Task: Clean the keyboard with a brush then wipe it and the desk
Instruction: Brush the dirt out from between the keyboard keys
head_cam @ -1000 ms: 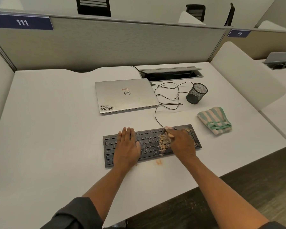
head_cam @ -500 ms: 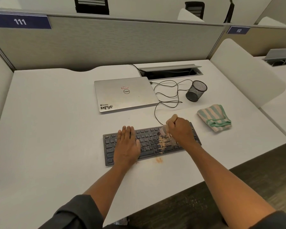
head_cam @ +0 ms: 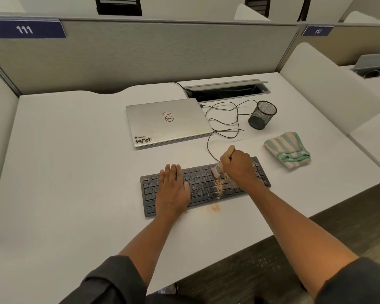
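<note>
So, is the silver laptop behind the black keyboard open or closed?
Closed: the silver laptop lies flat, lid down, its logo facing up.

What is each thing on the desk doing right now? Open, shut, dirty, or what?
Black keyboard: flat, dusted with tan crumbs.
Wooden-handled brush: bristles on the keys.
Right hand: grips the brush.
Left hand: flat on the keyboard.
Silver laptop: lid shut.
Green-and-white striped cloth: folded, untouched.
Black mesh pen cup: upright; contents unclear.
White desk: orange smudge by the keyboard.
Grey cable hatch: lid open.

2 bare forearms, dark grey sleeves [head_cam: 110, 281] pushed up near the elbows, no rings
</note>
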The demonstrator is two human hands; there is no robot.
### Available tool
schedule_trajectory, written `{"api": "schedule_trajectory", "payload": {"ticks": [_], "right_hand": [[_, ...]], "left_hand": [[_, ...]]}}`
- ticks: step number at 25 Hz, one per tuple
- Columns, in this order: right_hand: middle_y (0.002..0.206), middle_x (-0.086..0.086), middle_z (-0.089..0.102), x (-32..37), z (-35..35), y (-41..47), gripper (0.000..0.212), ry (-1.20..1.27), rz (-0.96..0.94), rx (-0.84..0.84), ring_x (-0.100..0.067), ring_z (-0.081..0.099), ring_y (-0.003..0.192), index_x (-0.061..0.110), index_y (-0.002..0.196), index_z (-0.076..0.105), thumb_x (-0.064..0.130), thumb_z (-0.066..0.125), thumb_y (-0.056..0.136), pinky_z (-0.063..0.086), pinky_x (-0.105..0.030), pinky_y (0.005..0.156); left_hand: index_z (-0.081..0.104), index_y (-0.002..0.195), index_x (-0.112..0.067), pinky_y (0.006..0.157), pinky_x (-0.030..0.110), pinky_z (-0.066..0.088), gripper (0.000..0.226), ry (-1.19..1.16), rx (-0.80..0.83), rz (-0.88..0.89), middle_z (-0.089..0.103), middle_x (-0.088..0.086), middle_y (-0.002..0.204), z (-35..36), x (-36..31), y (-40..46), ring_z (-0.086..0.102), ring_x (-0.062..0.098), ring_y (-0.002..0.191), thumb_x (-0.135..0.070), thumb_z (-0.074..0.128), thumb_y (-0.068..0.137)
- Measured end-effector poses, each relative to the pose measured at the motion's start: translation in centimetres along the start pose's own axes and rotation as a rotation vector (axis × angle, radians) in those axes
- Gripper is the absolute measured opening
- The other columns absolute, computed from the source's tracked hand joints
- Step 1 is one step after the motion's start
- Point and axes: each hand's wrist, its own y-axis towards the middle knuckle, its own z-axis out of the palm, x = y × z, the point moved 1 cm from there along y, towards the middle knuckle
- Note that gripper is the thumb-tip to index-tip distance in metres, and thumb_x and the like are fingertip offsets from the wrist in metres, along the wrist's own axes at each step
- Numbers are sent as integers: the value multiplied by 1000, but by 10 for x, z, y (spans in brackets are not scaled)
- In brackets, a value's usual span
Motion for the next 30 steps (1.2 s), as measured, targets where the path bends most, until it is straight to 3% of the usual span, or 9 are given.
{"api": "schedule_trajectory", "payload": {"ticks": [3,6,9,12,14,19,23,26,30], "right_hand": [[55,-8,58,0,5,-4,55,-42,-31,57,-24,55,54,3,61,61,22,34,105,40,-27,49],[55,-7,54,-5,-2,-5,52,-87,-35,147,-23,53,54,7,56,53,21,38,104,31,-25,48],[60,-12,64,-5,-6,-8,54,23,-91,71,-27,62,57,2,64,64,22,35,106,36,-23,46],[75,6,71,-1,-1,-31,29,220,-262,136,-5,60,60,13,79,72,17,51,98,39,-10,52],[79,19,67,-10,7,-57,20,179,-417,169,2,54,62,19,92,77,18,58,98,37,-5,63],[85,-2,69,-63,16,-74,25,87,-349,8,-13,51,80,25,121,71,23,60,99,38,-21,60],[92,-4,72,-61,20,-79,29,98,-404,-30,-19,55,89,16,119,73,10,71,90,44,-29,70],[99,-4,74,-56,36,-94,29,51,-487,-7,-22,61,91,16,118,71,17,72,89,54,-34,72],[98,-6,75,-64,28,-84,26,43,-340,-99,-24,65,85,15,117,70,19,64,92,58,-35,70]], "left_hand": [[16,160,-1,128,45,1,81,-4,-1,-3,20,20,166,2,2,1,11,32,156,-44,2,93],[17,159,-1,128,46,3,79,-9,-2,2,21,20,166,2,2,0,11,32,155,-43,4,94],[16,159,-1,128,45,1,80,-8,-5,4,20,19,166,2,2,1,11,32,156,-43,3,93],[17,159,-1,128,45,2,79,-12,-10,4,21,19,165,2,1,1,12,32,155,-43,4,94],[18,159,-1,128,45,2,79,-7,-15,4,22,19,165,2,1,0,12,32,155,-43,4,94],[17,159,-1,128,45,1,77,1,1,1,22,19,165,0,1,0,12,32,155,-43,6,96],[19,159,-1,128,45,2,66,13,3,0,23,19,164,-1,1,-1,13,33,155,-35,27,103],[20,158,-1,128,44,3,66,13,-6,5,25,20,164,-1,0,0,14,33,154,-35,28,103],[19,159,-1,128,43,0,65,8,-2,1,23,19,165,1,1,0,13,33,155,-34,29,103]]}}
